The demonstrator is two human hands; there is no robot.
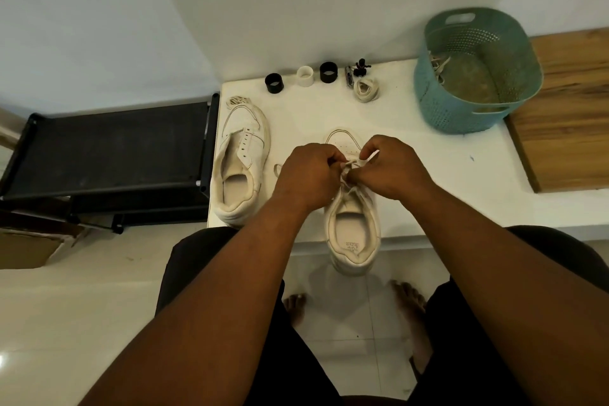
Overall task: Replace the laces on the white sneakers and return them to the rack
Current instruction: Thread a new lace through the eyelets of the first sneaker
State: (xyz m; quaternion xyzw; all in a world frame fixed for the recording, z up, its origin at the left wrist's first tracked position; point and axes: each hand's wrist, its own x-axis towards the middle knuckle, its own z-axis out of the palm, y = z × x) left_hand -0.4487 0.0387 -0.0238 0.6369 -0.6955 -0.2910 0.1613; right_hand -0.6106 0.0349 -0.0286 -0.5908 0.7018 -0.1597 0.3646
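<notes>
Hands, left (308, 175) & right (392, 168), pinch lace (357, 163) over sneaker (352, 231); 2nd sneaker (240, 161), basket (474, 76) nearby; insole print unreadable.

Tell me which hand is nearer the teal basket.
Right. The right hand pinches the lace at the near sneaker, on the basket's side; the left hand sits farther off, toward the unlaced sneaker.
</notes>
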